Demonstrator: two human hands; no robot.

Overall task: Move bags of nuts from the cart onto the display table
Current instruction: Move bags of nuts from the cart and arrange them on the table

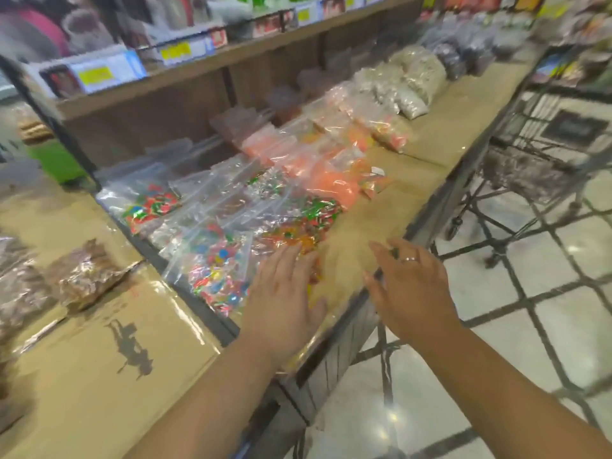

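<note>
The long display table (390, 197) with a brown paper top runs from the near middle to the far right. Clear bags lie on it in rows: colourful sweets (218, 266), orange pieces (318, 167), pale nuts or seeds (414, 77) and dark ones (463, 58) farther back. My left hand (284, 293) lies flat with straight fingers on a bag of yellow and orange pieces (291, 238) at the table's near edge. Beside it my right hand (410, 286) hovers open over the table edge, a ring on one finger, holding nothing. The wire cart (536, 150) stands at the right.
A second table (109, 342) at the left carries bags of brown nuts (82, 276). Wooden shelves (212, 58) with boxed goods and yellow price tags rise behind the display table. Tiled floor (530, 293) lies at the right between me and the cart.
</note>
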